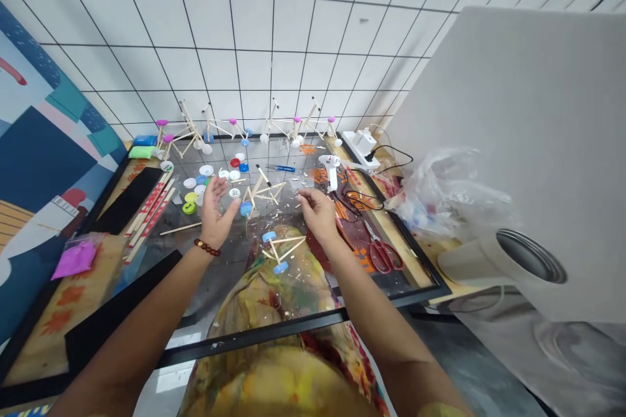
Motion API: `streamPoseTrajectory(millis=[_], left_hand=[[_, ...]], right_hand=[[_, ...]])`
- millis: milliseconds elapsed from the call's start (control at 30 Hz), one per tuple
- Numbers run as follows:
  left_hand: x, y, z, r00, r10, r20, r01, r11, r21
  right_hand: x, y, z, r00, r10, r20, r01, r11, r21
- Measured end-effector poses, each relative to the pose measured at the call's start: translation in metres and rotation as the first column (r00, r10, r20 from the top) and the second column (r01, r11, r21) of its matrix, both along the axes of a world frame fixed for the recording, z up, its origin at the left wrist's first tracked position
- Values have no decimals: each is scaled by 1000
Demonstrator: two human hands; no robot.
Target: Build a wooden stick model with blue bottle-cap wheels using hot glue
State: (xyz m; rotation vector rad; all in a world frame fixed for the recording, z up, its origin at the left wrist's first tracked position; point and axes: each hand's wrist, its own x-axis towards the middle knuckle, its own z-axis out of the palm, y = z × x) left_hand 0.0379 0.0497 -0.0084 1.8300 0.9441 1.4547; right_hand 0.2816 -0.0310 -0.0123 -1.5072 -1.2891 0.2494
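Note:
My left hand (215,214), with a beaded bracelet (207,247) on its wrist, is raised with its fingers apart and holds nothing. It is just next to a wooden stick model (261,193) with a blue bottle cap (246,208) on it. My right hand (317,212) hangs over the glass tabletop (293,287) with its fingers loosely curved, and I see nothing in it. Below it lies a second stick model (284,249) with blue cap wheels. Several similar models with pink and blue caps (293,127) stand along the far edge.
Loose bottle caps (205,177) and wood shavings cover the glass. A white hot glue gun (330,169), red scissors (384,254) and a plastic bag (450,195) lie to the right. Patterned sticks (149,221) lie to the left. A large grey board (508,143) stands at the right.

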Motion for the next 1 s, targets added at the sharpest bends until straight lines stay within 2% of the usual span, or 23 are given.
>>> streamPoseTrajectory(millis=[167, 400, 633, 733, 1000], left_hand=[[0, -2, -1, 986, -83, -143, 83, 997, -8], [3, -4, -3, 960, -140, -242, 125, 989, -76], [3, -1, -8, 948, -147, -284, 97, 978, -183], [3, 0, -10, 936, -152, -317, 94, 977, -190], [1, 0, -10, 914, -172, -368, 70, 959, -273]], right_hand=[[-3, 27, -5, 994, 85, -70, -97, 977, -192], [-6, 56, -14, 988, 100, -114, -125, 965, -231], [-19, 52, -15, 978, 138, -156, -171, 959, -227], [-22, 52, -13, 975, 154, -162, -188, 957, -219], [-25, 50, -7, 977, 140, -162, -174, 960, -220]])
